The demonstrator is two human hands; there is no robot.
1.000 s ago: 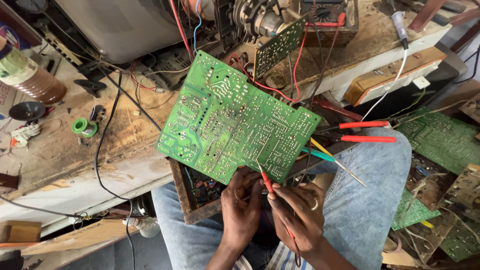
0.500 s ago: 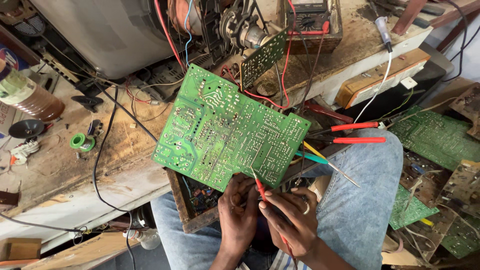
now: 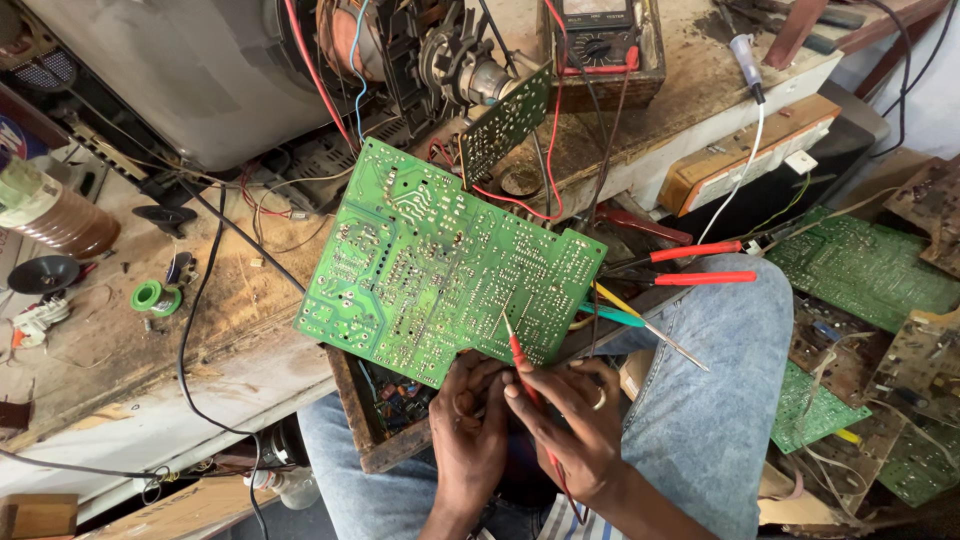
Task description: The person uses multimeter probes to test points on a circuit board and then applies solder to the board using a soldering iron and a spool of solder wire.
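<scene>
Two hands work one green circuit board [image 3: 450,270] — right hand [image 3: 575,425] clenched on a red probe [image 3: 522,365], left hand [image 3: 470,425] gripping the board's edge; stiff, light, probably fragile — best held by edges.

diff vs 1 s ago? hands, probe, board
Little changed. The red probe in the right hand has edged slightly left along the green board, tip still on its solder side. The left hand still holds the board's lower edge. Nothing picked up or released. The apparent shift of the bench looks like head-camera motion.
</scene>
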